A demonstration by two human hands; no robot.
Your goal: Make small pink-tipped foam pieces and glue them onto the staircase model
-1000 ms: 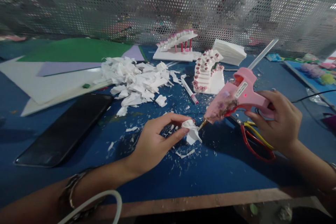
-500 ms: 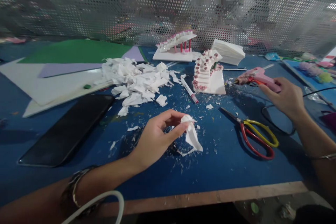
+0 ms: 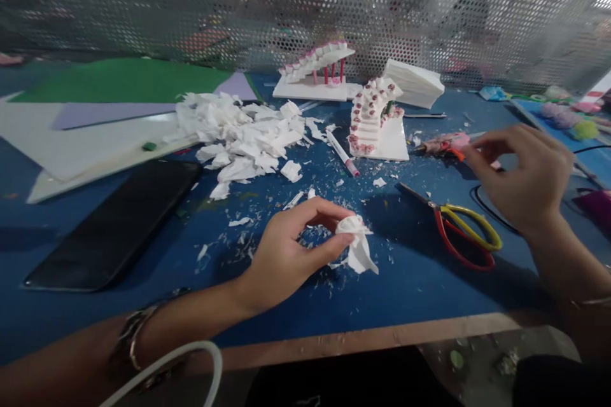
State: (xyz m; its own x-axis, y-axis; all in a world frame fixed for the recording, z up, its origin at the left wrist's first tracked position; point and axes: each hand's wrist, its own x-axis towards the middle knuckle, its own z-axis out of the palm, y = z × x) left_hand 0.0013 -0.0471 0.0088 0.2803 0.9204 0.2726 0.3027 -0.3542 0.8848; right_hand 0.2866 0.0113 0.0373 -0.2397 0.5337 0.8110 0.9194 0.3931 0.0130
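My left hand (image 3: pixel 296 248) pinches a rolled piece of white paper (image 3: pixel 354 225) between thumb and fingers, over the near middle of the table. A loose strip of the paper hangs down from the roll. At the right, my right hand (image 3: pixel 522 172) is raised with curved fingers and holds nothing that I can see. It partly covers the pink glue gun (image 3: pixel 446 143) lying on the table behind it. Scissors (image 3: pixel 461 232) with one red and one yellow handle lie between my hands, blades pointing away to the left.
A heap of torn white paper (image 3: pixel 248 140) lies left of a marker (image 3: pixel 342 152). Two small stair models, one with red dots (image 3: pixel 375 121) and one on red posts (image 3: pixel 315 67), stand behind. A phone (image 3: pixel 119 226), a green sheet (image 3: pixel 128 82) and a perforated metal screen (image 3: pixel 267 6) are also present.
My right hand has let go of the glue gun and lifted off it, its fingers now curved. My left hand still holds the rolled paper, turned slightly. The view has shifted a little.
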